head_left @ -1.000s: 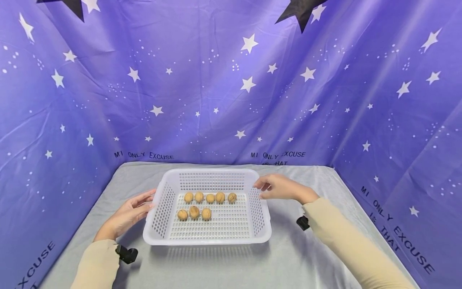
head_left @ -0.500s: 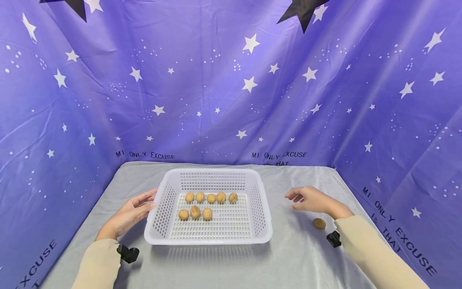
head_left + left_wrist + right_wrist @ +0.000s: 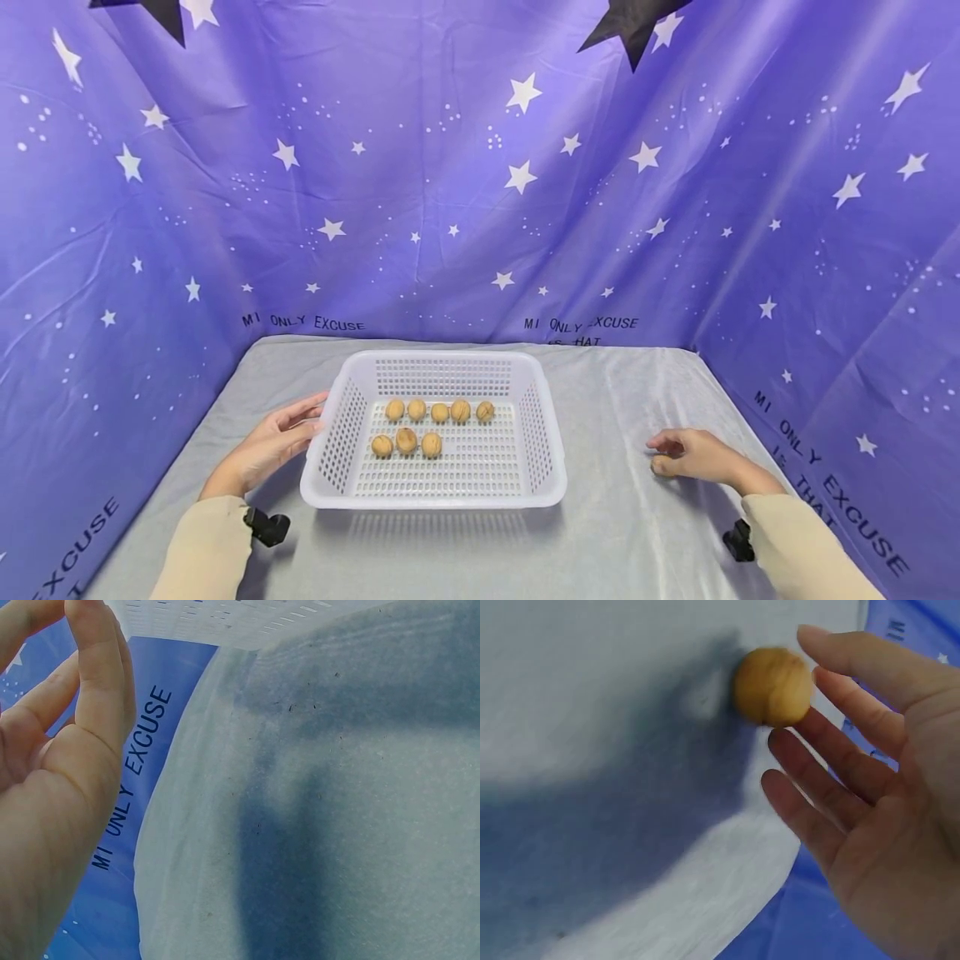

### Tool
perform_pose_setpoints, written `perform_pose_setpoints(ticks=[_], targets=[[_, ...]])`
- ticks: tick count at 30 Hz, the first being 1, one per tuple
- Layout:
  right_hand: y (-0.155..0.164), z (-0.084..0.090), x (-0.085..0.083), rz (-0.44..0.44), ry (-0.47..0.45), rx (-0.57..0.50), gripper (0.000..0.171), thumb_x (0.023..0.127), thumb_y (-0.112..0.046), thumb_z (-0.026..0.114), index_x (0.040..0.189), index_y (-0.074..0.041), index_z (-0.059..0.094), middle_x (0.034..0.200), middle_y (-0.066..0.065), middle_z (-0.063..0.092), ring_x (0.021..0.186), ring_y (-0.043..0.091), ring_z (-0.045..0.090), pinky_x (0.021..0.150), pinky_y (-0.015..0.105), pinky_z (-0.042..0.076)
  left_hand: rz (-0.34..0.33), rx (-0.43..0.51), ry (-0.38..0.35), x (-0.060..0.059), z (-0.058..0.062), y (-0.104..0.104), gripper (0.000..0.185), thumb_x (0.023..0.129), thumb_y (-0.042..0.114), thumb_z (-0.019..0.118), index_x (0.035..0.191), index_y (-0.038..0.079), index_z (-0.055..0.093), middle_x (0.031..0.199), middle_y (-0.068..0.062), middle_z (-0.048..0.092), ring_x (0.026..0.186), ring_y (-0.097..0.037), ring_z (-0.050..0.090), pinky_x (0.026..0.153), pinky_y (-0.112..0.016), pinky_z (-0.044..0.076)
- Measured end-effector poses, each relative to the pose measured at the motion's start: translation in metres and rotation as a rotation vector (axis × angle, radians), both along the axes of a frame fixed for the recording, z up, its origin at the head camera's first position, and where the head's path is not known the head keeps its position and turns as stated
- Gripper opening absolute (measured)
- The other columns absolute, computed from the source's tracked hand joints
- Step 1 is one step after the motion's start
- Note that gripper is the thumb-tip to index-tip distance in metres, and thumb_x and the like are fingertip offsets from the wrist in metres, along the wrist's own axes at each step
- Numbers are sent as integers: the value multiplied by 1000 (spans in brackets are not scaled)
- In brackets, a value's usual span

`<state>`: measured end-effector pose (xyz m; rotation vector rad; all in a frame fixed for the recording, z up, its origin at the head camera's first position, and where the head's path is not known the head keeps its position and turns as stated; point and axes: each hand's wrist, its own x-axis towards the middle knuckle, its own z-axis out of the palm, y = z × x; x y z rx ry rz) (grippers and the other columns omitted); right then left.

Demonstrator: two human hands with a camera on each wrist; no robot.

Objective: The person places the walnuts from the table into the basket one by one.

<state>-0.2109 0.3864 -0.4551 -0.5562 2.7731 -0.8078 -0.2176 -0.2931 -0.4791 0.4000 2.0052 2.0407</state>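
- We see a lone walnut on the grey table cloth, right of the basket, well apart from it; our right hand is at it, fingers loosely spread and lightly bent, fingertips touching or nearly touching it, not closed round it
- Our left hand rests against the left wall of the white basket; fingers straight, close together
- Seven walnuts lie in two rows inside; starry purple cloth stands around the table
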Motion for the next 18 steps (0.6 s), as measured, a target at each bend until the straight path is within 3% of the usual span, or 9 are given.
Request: perform_pose_setpoints(ticks=[6, 18], targets=[[11, -8, 3, 18, -32, -44, 31, 83, -13, 81, 109, 2, 70, 97, 6, 71, 82, 12, 63, 66, 25, 52, 5, 3, -6, 0, 0, 0, 60, 102, 1, 54, 155, -4, 27, 140, -19, 49, 119, -13, 59, 100, -28, 50], [0, 0, -5, 65, 22, -55, 27, 83, -12, 80, 105, -1, 69, 89, 0, 67, 77, 8, 62, 63, 25, 53, -1, 3, 0, -1, -2, -1, 59, 103, 1, 53, 155, -5, 27, 140, -18, 49, 119, -14, 59, 100, -29, 50]])
